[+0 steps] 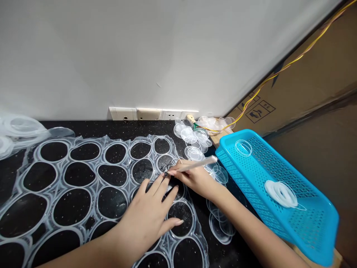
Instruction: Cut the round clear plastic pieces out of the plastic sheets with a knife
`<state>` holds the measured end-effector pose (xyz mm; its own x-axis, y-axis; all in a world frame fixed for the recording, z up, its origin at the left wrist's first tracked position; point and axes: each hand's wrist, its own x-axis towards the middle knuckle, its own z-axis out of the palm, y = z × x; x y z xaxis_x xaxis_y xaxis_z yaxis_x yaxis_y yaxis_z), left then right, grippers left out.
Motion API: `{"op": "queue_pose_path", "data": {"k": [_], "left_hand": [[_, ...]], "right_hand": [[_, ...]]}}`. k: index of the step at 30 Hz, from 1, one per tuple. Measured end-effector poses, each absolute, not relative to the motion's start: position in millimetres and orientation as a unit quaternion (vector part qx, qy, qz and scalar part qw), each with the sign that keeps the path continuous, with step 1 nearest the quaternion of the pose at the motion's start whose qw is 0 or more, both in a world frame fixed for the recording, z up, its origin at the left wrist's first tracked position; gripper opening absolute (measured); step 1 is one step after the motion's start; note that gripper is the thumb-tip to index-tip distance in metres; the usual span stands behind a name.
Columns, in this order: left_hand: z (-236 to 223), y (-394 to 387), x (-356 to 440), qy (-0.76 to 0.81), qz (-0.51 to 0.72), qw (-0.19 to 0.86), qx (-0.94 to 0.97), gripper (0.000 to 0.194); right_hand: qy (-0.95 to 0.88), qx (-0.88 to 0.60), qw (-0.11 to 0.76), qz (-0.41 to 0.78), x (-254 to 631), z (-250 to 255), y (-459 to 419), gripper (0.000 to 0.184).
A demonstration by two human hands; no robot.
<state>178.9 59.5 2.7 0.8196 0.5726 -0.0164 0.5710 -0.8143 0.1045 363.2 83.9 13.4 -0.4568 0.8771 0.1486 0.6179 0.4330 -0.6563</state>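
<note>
A translucent sheet with rows of large round holes point(95, 182) lies on the black speckled countertop. My left hand point(147, 212) rests palm down on its right part, fingers spread, holding nothing. Just beyond those fingertips, my right hand point(195, 176) is closed around a slim white pen-shaped tool point(199, 163). The tool slants, its back end pointing up and right. Its tip is down by the sheet, near a hole in the upper right, and too small to make out. Loose clear discs point(195, 152) lie to the right of the sheet.
A blue perforated basket point(251, 197) stands at the right, holding a heap of thin white rings point(281, 193) and one loose ring point(243, 147). Wall sockets point(150, 114) line the back. A yellow cable point(259, 87) runs past cardboard point(315, 74). More translucent material point(22, 130) lies at left.
</note>
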Motion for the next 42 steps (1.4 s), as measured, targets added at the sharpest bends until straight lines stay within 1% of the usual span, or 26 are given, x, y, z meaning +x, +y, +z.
{"op": "queue_pose_path", "data": {"k": [4, 7, 10, 14, 18, 22, 25, 28, 31, 38, 40, 42], "left_hand": [[9.5, 61.0, 178.1, 0.299, 0.001, 0.098, 0.949, 0.057], [14.6, 61.9, 177.8, 0.307, -0.014, 0.152, 0.939, 0.057], [19.6, 64.1, 177.6, 0.312, -0.031, 0.198, 0.929, 0.057], [26.5, 66.7, 176.3, 0.315, -0.042, 0.235, 0.918, 0.056], [31.3, 67.4, 175.2, 0.315, -0.049, 0.25, 0.914, 0.057], [30.4, 68.8, 174.8, 0.313, -0.058, 0.241, 0.917, 0.056], [27.3, 69.4, 174.0, 0.314, -0.068, 0.22, 0.921, 0.058], [24.7, 68.8, 173.1, 0.309, -0.062, 0.202, 0.927, 0.058], [24.1, 67.9, 172.1, 0.306, -0.06, 0.206, 0.927, 0.06], [24.7, 66.2, 171.2, 0.305, -0.06, 0.211, 0.927, 0.058], [24.5, 65.7, 171.9, 0.306, -0.063, 0.205, 0.927, 0.059], [24.4, 65.3, 172.6, 0.306, -0.07, 0.203, 0.928, 0.059]], "right_hand": [[-0.878, -0.426, 0.176, 0.125, 362.6, 12.4, 76.9, 0.032], [-0.89, -0.411, 0.181, 0.072, 360.3, 8.5, 73.6, 0.034], [-0.886, -0.414, 0.2, 0.06, 357.1, 4.3, 71.4, 0.035], [-0.876, -0.436, 0.194, 0.072, 353.2, 2.3, 69.2, 0.035], [-0.872, -0.447, 0.198, 0.042, 350.1, -0.3, 69.6, 0.036], [-0.869, -0.445, 0.216, 0.03, 349.1, -4.1, 74.0, 0.036], [-0.858, -0.45, 0.246, 0.029, 351.5, -5.0, 80.3, 0.035], [-0.83, -0.469, 0.298, 0.039, 356.4, -4.6, 88.5, 0.032], [-0.797, -0.493, 0.344, 0.058, 362.5, -1.9, 95.9, 0.028], [-0.705, -0.558, 0.436, 0.029, 381.2, 16.4, 105.3, 0.023], [-0.676, -0.573, 0.459, 0.069, 381.9, 17.8, 106.1, 0.023], [-0.644, -0.585, 0.469, 0.152, 378.6, 17.1, 105.7, 0.025]]}}
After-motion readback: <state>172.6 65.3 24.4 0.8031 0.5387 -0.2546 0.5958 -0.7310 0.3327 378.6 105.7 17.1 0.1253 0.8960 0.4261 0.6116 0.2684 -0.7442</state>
